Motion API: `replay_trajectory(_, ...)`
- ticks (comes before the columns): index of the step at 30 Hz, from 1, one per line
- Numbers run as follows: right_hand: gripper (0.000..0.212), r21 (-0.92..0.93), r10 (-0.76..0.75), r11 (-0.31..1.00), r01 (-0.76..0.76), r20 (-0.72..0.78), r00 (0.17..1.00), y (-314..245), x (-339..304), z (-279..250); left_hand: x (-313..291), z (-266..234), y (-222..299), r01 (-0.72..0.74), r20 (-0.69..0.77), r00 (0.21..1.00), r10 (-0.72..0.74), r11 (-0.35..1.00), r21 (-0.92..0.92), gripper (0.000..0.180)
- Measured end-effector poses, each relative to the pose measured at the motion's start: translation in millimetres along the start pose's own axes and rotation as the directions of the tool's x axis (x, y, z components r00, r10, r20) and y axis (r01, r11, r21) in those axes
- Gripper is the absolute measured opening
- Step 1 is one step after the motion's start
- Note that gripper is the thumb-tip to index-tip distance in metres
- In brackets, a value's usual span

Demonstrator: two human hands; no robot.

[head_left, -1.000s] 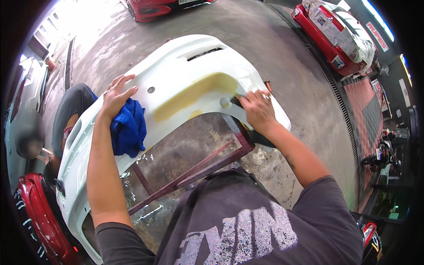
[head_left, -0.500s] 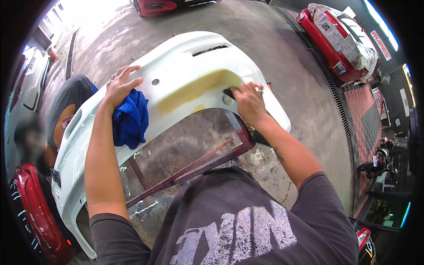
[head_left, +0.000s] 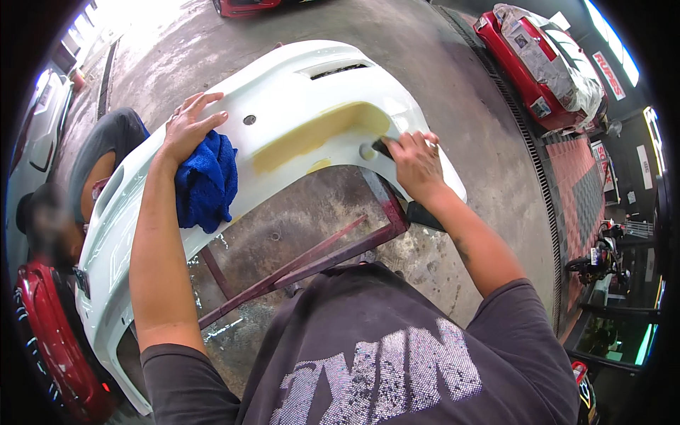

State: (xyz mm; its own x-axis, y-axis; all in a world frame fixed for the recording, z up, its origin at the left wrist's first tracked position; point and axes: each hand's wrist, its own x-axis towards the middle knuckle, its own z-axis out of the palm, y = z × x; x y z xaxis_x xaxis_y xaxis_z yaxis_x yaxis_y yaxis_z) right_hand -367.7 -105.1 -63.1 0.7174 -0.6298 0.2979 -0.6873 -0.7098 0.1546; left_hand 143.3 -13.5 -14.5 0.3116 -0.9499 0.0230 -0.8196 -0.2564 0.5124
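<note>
Fingers spread, the left hand (head_left: 190, 129) seems to steady the white bumper (head_left: 280, 92) on the far side of the maroon stand (head_left: 397, 219), blue cloth (head_left: 207, 188) by its palm, while the right hand (head_left: 419, 166) pinches a dark pad (head_left: 382, 147) at right

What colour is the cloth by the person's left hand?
The cloth by the left hand is deep blue, seen best in the head view.

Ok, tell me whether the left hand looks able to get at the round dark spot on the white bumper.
Likely yes: the left hand rests on the white bumper close beside the round dark spot, and nothing shows between them; the blue cloth lies off to the near side.
</note>
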Motion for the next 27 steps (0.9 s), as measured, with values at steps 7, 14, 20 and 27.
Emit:
replay_trajectory(7,0.038,0.004,0.080,0.997,-0.081,0.013,0.997,-23.8,35.4,10.7,2.4,1.1,12.2,-0.051,0.003,0.999,0.051,0.999,0.014,0.067)
replay_trajectory(14,0.044,-0.047,0.015,0.999,-0.010,0.122,0.992,6.2,-8.0,-21.2,1.5,-1.2,9.2,-0.054,0.010,0.998,0.054,0.999,-0.005,0.066)
replay_trajectory(20,0.041,-0.065,0.003,0.998,0.000,0.043,0.999,6.1,-12.9,-15.9,1.2,-0.6,8.9,-0.039,0.009,0.999,0.039,0.999,-0.007,0.067)
replay_trajectory(27,0.027,0.053,0.077,0.996,-0.075,-0.034,0.996,-12.2,17.4,3.6,5.6,2.6,9.9,-0.029,-0.007,1.000,0.029,1.000,-0.003,0.066)
